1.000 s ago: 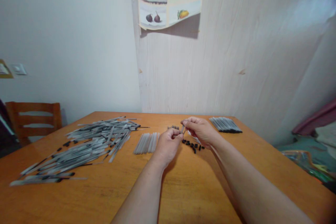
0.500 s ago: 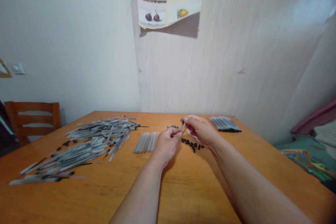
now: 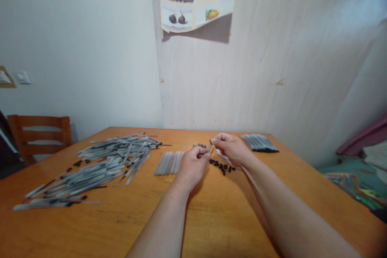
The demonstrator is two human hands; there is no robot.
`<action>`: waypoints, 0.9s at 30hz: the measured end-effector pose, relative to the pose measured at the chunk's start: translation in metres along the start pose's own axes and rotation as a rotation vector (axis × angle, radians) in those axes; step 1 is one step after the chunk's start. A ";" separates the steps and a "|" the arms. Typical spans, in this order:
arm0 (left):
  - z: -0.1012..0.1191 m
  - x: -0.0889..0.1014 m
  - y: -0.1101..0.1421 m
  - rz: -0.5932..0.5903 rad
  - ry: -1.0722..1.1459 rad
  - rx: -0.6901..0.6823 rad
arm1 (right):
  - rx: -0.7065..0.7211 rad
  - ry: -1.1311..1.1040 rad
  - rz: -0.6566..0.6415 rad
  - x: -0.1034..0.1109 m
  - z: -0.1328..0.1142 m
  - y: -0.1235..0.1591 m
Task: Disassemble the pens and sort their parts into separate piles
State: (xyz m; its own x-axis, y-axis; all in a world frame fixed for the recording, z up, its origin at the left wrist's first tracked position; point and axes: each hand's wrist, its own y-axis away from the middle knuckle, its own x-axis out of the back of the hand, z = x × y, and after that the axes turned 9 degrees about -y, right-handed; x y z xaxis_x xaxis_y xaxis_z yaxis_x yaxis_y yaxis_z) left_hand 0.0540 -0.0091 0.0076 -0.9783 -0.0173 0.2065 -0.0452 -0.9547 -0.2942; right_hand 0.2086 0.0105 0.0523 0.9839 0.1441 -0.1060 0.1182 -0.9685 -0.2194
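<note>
My left hand (image 3: 193, 166) is closed in a pinch around the lower part of a short grey pen barrel (image 3: 210, 146), held upright just above the table. My right hand (image 3: 230, 148) pinches the top end of that barrel; what its fingertips cover is hidden. A thin dark-tipped piece shows beside the barrel, too small to name. Left of my left hand lies a row of frosted pen tubes (image 3: 168, 164). Small black plugs (image 3: 224, 166) lie scattered below my right hand. Behind my hands stands a row of small dark tips (image 3: 199, 145). Pale strips show partly under my right palm.
Loose pens and pen parts form a large pile (image 3: 116, 153) on the left of the wooden table (image 3: 211, 225). A neat row of black-ended pens (image 3: 260, 143) lies at the back right. A wooden chair (image 3: 42, 134) stands beyond the left edge; bags and cloth lie at right.
Both hands stay in nearly the same place with the barrel between them. My right fingertips shift only slightly at its top end. The view moves a little.
</note>
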 end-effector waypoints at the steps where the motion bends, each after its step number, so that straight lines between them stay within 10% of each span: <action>1: 0.000 0.000 0.000 0.024 -0.034 -0.018 | 0.010 0.018 0.012 -0.002 0.000 0.000; 27: 0.012 0.002 0.005 -0.088 0.192 0.044 | -0.031 -0.121 -0.080 0.008 -0.003 -0.001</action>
State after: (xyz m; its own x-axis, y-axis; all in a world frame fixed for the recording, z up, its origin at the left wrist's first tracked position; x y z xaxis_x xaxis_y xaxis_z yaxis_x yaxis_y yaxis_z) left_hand 0.0547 -0.0178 0.0178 -0.9917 0.1197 0.0471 -0.1276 -0.9621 -0.2412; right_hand 0.2166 0.0122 0.0548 0.9480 0.2430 -0.2057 0.2018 -0.9583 -0.2023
